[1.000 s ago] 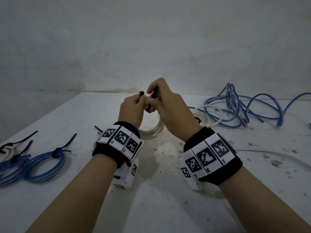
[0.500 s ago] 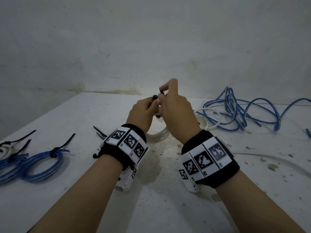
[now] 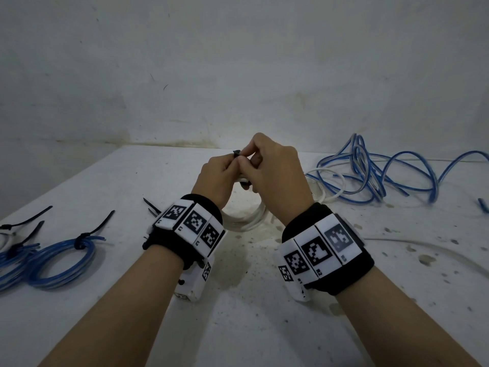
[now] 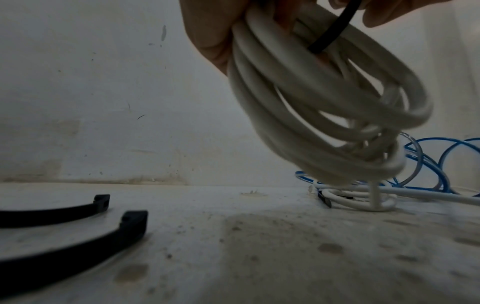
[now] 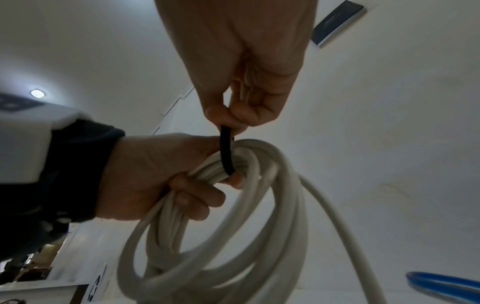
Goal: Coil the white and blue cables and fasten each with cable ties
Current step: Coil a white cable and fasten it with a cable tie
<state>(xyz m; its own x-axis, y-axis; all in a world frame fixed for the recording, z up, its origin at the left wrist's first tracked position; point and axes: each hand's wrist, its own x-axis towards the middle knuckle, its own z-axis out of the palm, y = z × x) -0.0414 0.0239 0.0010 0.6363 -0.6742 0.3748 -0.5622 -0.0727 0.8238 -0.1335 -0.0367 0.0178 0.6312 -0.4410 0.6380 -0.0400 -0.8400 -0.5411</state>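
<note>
While hands hide it overhead, right wrist shows black tie (image 5: 226,152) apparently circling coil (image 5: 233,236).

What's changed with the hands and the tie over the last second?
The right hand let its raised black strap go down and closed in against the left hand, now pinching the black cable tie low at the white coil. The left hand kept its grip on the coil; the tied blue coil stayed put.

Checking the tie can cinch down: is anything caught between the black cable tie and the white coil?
The left hand grips the coiled white cable, one fingertip touching the black plastic cable tie pinched by the right hand. Otherwise nothing visible intervenes.
</note>
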